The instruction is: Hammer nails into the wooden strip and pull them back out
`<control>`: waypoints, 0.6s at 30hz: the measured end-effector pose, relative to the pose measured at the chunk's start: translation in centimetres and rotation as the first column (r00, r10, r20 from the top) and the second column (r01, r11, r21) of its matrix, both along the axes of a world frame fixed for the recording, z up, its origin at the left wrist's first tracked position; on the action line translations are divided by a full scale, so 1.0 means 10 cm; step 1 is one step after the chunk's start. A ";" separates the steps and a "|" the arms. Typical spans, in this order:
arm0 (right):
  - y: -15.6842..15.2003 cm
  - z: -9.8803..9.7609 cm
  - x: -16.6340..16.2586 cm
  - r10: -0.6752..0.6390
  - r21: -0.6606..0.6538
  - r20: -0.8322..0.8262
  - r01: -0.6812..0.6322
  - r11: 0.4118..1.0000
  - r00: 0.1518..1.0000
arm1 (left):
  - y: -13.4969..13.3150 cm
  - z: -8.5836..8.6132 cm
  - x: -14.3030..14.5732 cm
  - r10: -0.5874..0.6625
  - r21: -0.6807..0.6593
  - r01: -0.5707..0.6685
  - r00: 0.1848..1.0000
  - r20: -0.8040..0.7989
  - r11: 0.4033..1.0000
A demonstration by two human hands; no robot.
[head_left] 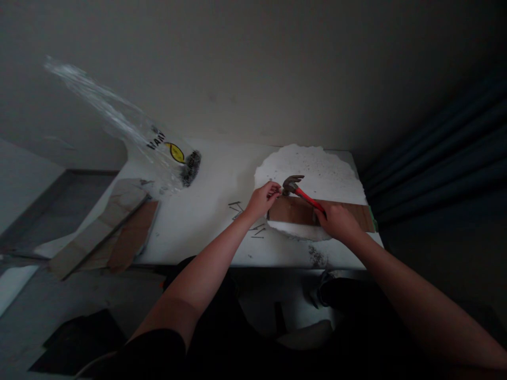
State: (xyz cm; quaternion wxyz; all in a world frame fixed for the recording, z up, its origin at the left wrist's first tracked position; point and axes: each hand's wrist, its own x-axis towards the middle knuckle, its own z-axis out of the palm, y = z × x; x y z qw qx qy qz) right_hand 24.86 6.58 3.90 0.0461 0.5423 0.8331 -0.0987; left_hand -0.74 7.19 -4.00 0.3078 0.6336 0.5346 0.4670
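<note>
My right hand [337,220] is wrapped round the red handle of a claw hammer [298,189], whose dark head hangs over the left end of a brown wooden board [293,210]. My left hand [264,198] is pinched at the board's left end, right beside the hammer head; what the fingertips hold is too small to make out. The board lies across a round white foam slab [317,166] on a white table [209,211]. Several loose nails [244,216] lie on the table just left of my left hand.
A clear plastic bag [158,148] with a yellow label and dark contents stands at the table's back left. Brown boards [119,221] are stacked over the table's left edge. A dark curtain [443,153] hangs at the right, a plain wall behind.
</note>
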 end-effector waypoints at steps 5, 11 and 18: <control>0.01 -0.01 0.00 -0.008 -0.003 0.019 0.008 1.000 1.000 | 0.01 -0.03 -0.01 -0.001 0.016 0.001 1.000 -0.009 1.000; 0.01 -0.04 0.00 0.009 0.029 -0.005 -0.009 1.000 1.000 | 0.02 -0.05 -0.01 -0.007 0.052 0.007 1.000 0.011 0.999; 0.02 -0.04 0.01 0.004 0.037 0.000 -0.004 0.999 1.000 | 0.02 -0.06 0.00 0.013 0.046 -0.013 1.000 -0.004 0.999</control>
